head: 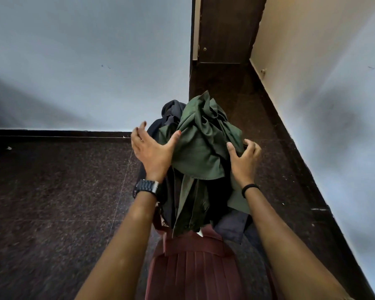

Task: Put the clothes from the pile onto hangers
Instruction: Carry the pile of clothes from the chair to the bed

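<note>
While caught between both hands, bunches up at the middle of the view: pile of clothes [182, 204], with a green garment [199, 144] crumpled on top and dark grey pieces [171, 113] poking out behind and below.

Left hand [152, 152] flat against the pile's left side, fingers spread and fairly straight, thumb laid on the green cloth. Right hand [243, 159] at the pile's right edge, fingers curled claw-like into a fold of the green garment, thumb pressing on it from the near side.

Open room: broad stretch of dark speckled floor [52, 191] to the left, ending at a black skirting under a pale blue wall [85, 61]. Narrower strip of floor to the right, bounded by a cream wall [323, 94] that slants close to the right forearm. Straight ahead, a tight passage between the two walls, closed by a dark wooden door [225, 29] (top cut off by the frame).

Hard to make out: what carries the pile, since its underside is hidden behind a maroon pleated cloth [193, 267] and the forearms. Cannot tell how many garments make up the pile. Left fingertips partly blurred.
</note>
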